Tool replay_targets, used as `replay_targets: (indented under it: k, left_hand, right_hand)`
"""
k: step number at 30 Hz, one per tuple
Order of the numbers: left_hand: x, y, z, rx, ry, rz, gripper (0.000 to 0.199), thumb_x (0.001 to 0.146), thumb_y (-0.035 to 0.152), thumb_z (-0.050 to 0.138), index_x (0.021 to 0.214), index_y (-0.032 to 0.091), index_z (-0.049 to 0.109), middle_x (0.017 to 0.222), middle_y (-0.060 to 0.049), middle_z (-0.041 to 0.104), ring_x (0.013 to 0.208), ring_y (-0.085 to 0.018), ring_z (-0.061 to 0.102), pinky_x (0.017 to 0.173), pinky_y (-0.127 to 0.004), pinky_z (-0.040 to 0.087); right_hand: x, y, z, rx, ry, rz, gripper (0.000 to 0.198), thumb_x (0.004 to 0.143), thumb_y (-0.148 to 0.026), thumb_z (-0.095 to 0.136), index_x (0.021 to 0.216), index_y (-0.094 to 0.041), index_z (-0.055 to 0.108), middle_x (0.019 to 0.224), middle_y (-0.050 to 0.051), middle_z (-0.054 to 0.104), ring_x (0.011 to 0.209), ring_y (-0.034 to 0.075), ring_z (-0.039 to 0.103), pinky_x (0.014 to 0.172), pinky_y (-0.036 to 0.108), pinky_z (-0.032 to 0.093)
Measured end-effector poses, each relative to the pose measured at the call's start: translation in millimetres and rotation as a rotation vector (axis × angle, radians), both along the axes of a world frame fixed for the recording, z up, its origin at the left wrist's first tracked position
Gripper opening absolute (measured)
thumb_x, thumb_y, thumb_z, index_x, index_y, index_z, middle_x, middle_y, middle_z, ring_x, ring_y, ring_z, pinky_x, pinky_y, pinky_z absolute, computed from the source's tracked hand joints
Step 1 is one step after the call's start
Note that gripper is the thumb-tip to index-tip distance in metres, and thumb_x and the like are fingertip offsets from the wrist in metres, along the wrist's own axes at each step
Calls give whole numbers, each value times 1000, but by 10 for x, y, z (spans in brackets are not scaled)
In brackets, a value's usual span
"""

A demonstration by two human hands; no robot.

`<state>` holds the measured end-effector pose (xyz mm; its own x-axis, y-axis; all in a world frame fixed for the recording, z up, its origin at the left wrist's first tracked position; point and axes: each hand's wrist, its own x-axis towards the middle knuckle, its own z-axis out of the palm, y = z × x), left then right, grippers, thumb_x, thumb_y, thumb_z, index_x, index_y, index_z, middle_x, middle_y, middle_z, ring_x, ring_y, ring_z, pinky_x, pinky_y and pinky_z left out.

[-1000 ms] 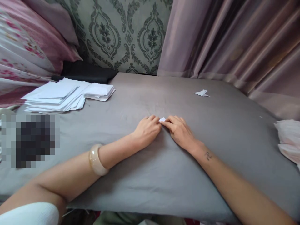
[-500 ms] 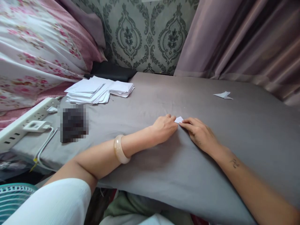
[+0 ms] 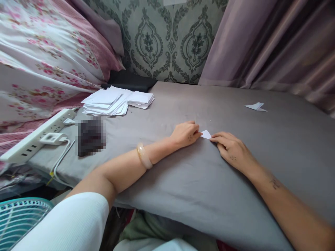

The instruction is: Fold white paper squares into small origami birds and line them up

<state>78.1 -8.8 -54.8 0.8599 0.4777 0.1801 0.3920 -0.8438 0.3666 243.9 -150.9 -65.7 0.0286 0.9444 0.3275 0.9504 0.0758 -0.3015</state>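
A small folded piece of white paper lies near the middle of the grey-covered table, between my two hands. My left hand, its wrist in a pale bangle, pinches the paper's left corner between thumb and curled fingers. At the opposite corner, the fingertips of my right hand press together on the edge. Part of each corner is hidden under the fingers. Another folded white paper shape, with pointed ends, rests by itself at the far right.
Stacks of white paper sit at the back left, in front of a black item. A white power strip with a plugged-in charger runs along the left edge, beside a blurred-out dark object. A teal fan stands at lower left.
My left hand has rolled so its thumb shows at the paper's corner. The hands are slightly farther apart, and more of the paper is visible. The whole view has shifted a little.
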Motion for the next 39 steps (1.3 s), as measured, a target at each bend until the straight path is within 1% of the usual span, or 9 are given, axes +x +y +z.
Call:
replay_targets:
  k: [4,6,10,15,22,27,31,35,39]
  left_hand:
    - [5,68,-104,-135,-128,-30,23,85,37,58,98,18,63,92,-4,62,74,-14,57,69,-26,44]
    - [5,72,-118,-157,-157,-65,17,85,31,58,93,18,65,90,-4,62,73,-13,57,70,-25,45]
    - [15,73,-119,-201,-174,-67,13,84,26,57,85,17,66,82,-3,61,69,-12,55,68,-25,44]
    - [13,-8,-74,-246,-283,13,13,84,27,56,88,19,66,75,0,64,62,-11,54,62,-23,43]
    - [-6,-128,-42,-13,-587,-132,9,89,19,52,90,19,61,84,-2,66,74,-12,60,71,-23,48]
    - [2,-164,-30,-1,-596,-216,14,90,18,51,97,18,63,96,-6,67,82,-14,61,78,-26,49]
    - [12,-240,44,-319,-564,-135,17,85,26,59,97,17,67,94,-7,67,81,-15,60,77,-27,48]
    - [61,-242,45,-998,-604,3,24,81,34,66,95,15,70,91,-7,69,82,-14,61,74,-24,48]
    - [103,-166,4,-1486,-687,74,25,66,14,78,89,14,68,87,-3,67,74,-9,60,68,-19,47]
  right_hand:
    - [-11,16,1,26,92,-7,33,85,-10,41,93,-22,70,107,6,68,100,22,61,90,39,48]
    - [-21,16,16,52,208,-19,31,84,-10,41,87,-21,70,101,5,69,95,19,63,89,35,48]
    - [-4,25,-1,105,436,-251,25,83,-16,45,93,-20,68,88,4,72,80,16,66,80,33,51]
    - [18,44,-41,125,704,-295,18,82,-20,52,92,-20,66,87,4,72,79,15,68,81,33,52]
    - [-87,26,190,69,1315,-293,34,84,-50,59,96,-18,61,97,9,69,81,16,67,67,27,53]
    - [-188,35,223,1,1483,-230,29,76,-35,72,97,-19,59,90,5,69,79,14,66,68,25,52]
    - [-199,65,171,47,1457,-221,33,70,-23,72,99,-19,58,91,3,68,78,13,65,68,26,51]
    - [-204,95,148,184,1272,-201,33,69,-22,69,100,-19,57,90,3,68,80,14,64,72,29,51]
    - [-267,114,151,244,1097,-144,33,70,-25,69,101,-19,57,88,3,68,79,14,64,79,32,50]
